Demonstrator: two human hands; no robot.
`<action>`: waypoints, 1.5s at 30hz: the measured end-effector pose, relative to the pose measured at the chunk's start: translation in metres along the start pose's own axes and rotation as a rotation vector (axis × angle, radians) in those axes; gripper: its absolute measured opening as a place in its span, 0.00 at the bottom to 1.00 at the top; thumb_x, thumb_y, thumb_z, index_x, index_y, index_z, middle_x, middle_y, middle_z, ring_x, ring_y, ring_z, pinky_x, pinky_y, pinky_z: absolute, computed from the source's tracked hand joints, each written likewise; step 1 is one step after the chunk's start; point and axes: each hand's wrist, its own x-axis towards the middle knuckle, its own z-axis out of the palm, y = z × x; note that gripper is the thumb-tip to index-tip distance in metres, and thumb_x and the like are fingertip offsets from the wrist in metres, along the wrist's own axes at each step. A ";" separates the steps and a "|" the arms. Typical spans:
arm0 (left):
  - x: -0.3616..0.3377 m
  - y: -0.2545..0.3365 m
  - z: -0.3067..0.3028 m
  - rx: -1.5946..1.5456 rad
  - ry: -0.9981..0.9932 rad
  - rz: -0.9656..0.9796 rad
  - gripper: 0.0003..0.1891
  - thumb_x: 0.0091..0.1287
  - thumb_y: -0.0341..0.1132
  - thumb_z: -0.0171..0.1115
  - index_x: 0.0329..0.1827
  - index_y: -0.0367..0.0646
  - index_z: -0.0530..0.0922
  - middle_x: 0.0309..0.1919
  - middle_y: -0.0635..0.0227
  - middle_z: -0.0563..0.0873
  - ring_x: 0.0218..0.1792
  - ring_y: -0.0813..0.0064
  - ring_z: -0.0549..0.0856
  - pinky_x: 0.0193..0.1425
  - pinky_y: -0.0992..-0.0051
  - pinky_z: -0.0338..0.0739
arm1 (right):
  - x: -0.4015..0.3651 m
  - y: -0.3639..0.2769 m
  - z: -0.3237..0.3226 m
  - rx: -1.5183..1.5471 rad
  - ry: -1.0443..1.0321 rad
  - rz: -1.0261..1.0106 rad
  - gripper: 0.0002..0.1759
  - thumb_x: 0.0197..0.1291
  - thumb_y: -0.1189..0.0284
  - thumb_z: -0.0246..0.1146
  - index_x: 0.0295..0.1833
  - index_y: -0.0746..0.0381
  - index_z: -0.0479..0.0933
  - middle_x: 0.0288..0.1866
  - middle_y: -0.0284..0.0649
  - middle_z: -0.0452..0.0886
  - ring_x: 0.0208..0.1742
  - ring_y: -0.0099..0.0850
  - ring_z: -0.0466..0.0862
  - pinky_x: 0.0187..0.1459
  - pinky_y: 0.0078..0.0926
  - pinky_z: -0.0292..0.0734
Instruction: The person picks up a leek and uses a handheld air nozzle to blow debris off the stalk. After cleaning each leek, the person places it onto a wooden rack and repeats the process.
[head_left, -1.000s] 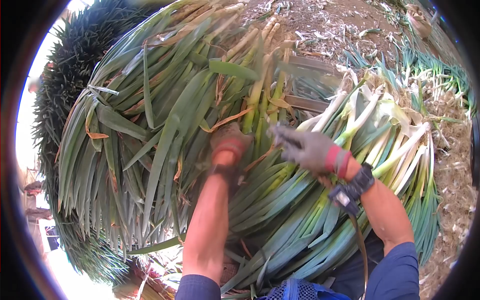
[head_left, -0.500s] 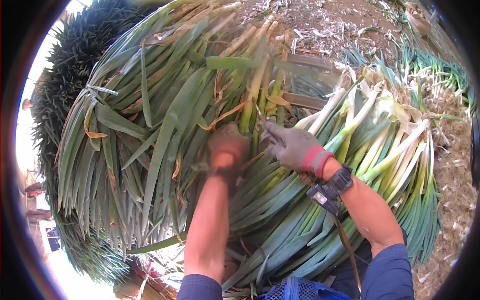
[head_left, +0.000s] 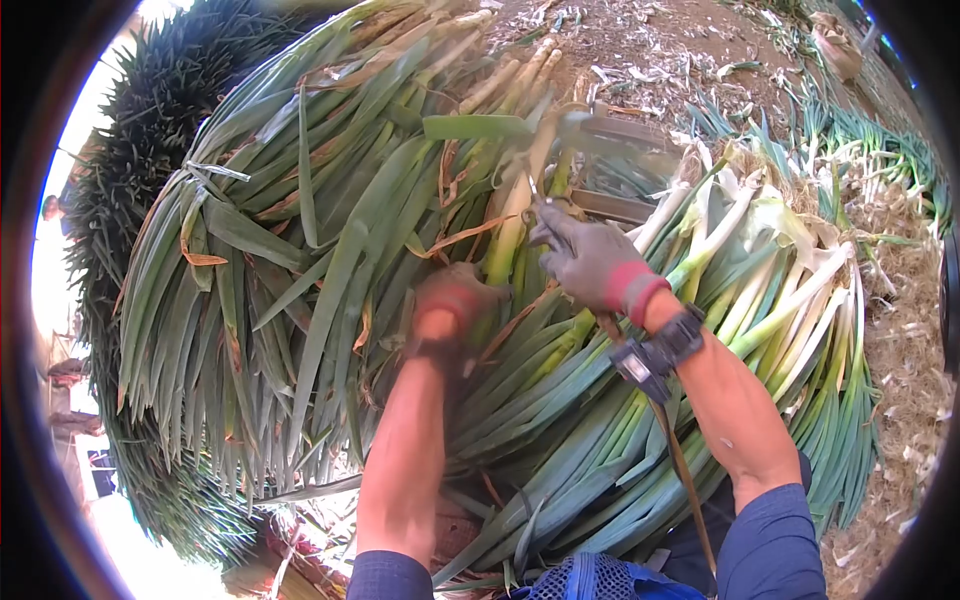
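My left hand (head_left: 457,303), in a grey glove with a red cuff, is closed around the yellow-green stalk of a long green onion (head_left: 509,243) in the middle of the heap. Just to its right, my right hand (head_left: 583,255), gloved the same way, grips a slim metal-tipped tool (head_left: 533,184). The tip points up at the stalks, which look blurred there. From beneath this hand a brown hose-like line (head_left: 683,480) runs down past my wrist. Its handle is mostly hidden by my fingers.
A large pile of untrimmed green onions (head_left: 260,240) fills the left. Cleaner white-stalked onions (head_left: 800,290) lie at the right. Scraps litter the soil (head_left: 650,45) behind. A wooden slat (head_left: 615,207) shows behind my right hand. A blue mesh item (head_left: 595,578) is at the bottom.
My right hand has shifted slightly to the right, and the tool's tip now sits higher against the stalk. My left hand stays low on the stalks.
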 end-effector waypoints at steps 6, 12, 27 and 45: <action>-0.014 -0.007 0.012 -0.120 -0.006 -0.010 0.41 0.61 0.60 0.75 0.70 0.36 0.83 0.63 0.46 0.90 0.64 0.52 0.89 0.69 0.59 0.80 | -0.059 -0.007 0.003 -0.031 -0.060 0.012 0.40 0.70 0.59 0.65 0.86 0.48 0.66 0.51 0.55 0.90 0.52 0.56 0.89 0.59 0.47 0.82; -0.036 0.006 0.010 0.022 0.035 0.079 0.34 0.67 0.55 0.71 0.72 0.45 0.81 0.64 0.48 0.89 0.64 0.47 0.88 0.70 0.57 0.80 | -0.042 0.001 -0.016 0.041 0.000 0.095 0.38 0.69 0.55 0.67 0.84 0.49 0.71 0.56 0.59 0.89 0.52 0.59 0.89 0.59 0.44 0.82; -0.048 0.014 0.021 0.105 0.125 0.110 0.20 0.71 0.43 0.62 0.62 0.46 0.85 0.56 0.48 0.92 0.58 0.44 0.90 0.64 0.52 0.83 | -0.012 0.029 -0.021 0.140 0.146 0.089 0.37 0.67 0.57 0.66 0.80 0.56 0.75 0.56 0.55 0.90 0.56 0.53 0.89 0.62 0.44 0.81; -0.051 0.023 0.032 0.184 0.206 0.101 0.16 0.71 0.38 0.61 0.58 0.45 0.87 0.54 0.51 0.92 0.56 0.48 0.92 0.61 0.53 0.85 | -0.046 0.022 -0.017 0.065 0.015 0.122 0.39 0.68 0.55 0.68 0.83 0.54 0.72 0.62 0.55 0.88 0.60 0.50 0.89 0.66 0.38 0.79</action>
